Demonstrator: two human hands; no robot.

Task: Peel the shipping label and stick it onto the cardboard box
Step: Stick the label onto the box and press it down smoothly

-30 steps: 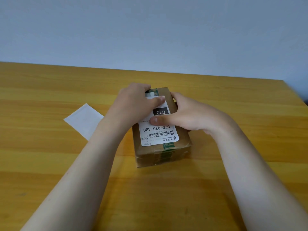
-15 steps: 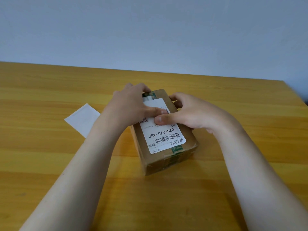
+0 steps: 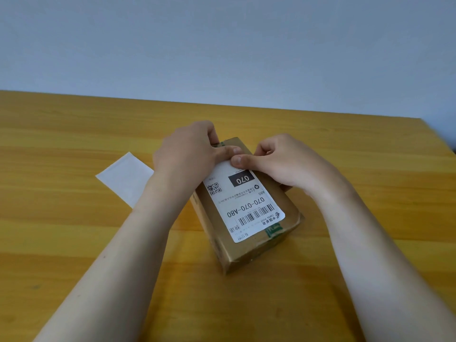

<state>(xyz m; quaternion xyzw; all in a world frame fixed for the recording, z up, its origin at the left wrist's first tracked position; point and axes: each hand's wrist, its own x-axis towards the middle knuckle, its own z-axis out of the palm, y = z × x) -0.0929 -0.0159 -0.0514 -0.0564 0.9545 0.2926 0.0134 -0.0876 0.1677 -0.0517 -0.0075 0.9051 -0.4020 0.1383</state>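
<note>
A brown cardboard box (image 3: pixel 249 255) with green tape lies at an angle in the middle of the wooden table. The white shipping label (image 3: pixel 246 206), printed with a barcode and "070-070-A80", lies flat on the box's top face. My left hand (image 3: pixel 187 151) grips the box's far left end, fingers curled over the far edge and thumb pressing the label's far edge. My right hand (image 3: pixel 283 161) holds the far right side, its thumb pressing the same label edge beside the left thumb. The label's far end is hidden under both thumbs.
A blank white backing sheet (image 3: pixel 125 176) lies flat on the table (image 3: pixel 74 243) to the left of my left forearm. The table's far edge meets a plain pale wall, and its right edge shows at the far right.
Both thumbs have slid from the label's middle to its far edge, uncovering the black "070" block and QR code. The box has turned slightly and its near end sits closer to me.
</note>
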